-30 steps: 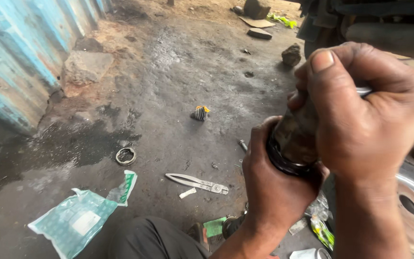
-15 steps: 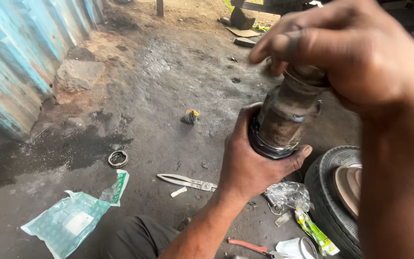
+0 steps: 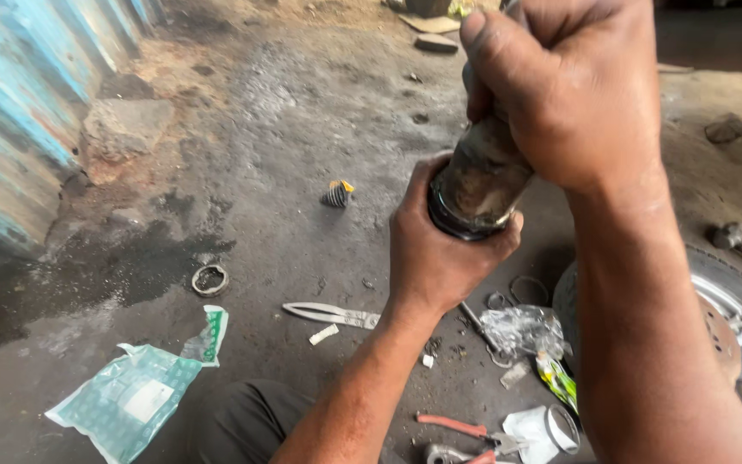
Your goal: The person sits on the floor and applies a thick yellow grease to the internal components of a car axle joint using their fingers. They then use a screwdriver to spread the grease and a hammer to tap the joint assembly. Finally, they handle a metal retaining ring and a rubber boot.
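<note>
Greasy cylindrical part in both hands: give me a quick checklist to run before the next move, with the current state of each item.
1. Left hand wrapped around the lower, ringed end of the greasy cylindrical part: ok.
2. Right hand closed over the part's upper end: ok.
3. Top end of the part visible: not ok, the right hand hides it.
4. Part held off the concrete floor: ok.
5. Tools within sight: ok, metal pliers lie on the floor near the left forearm, red-handled pliers lower down.
6. Whether the black ring at the lower end is seated: cannot tell, fingers partly cover it.
</note>
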